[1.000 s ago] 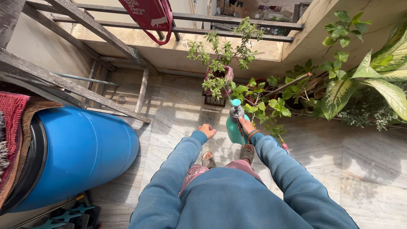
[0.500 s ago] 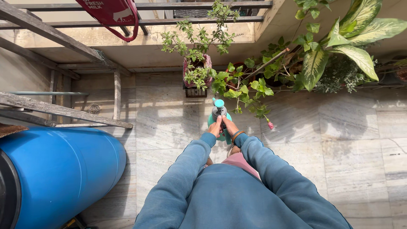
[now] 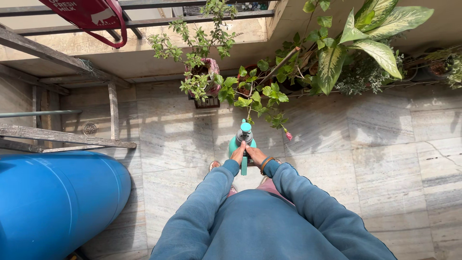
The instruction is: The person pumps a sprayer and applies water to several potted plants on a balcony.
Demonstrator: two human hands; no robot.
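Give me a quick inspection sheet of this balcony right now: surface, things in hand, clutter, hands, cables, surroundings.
Surface: pale stone-tile floor, sunlit with shadows.
Things in hand: teal pressure sprayer, upright, held in front of the person.
Clutter: blue barrel lying at left; wooden ladder above it.
Hands: left hand and right hand both on the sprayer; a bangle on the right wrist.
Cables: nothing seen.
Surroundings: potted plants along the wall, a large variegated-leaf plant at right, a red bag hanging from the railing, a floor drain.
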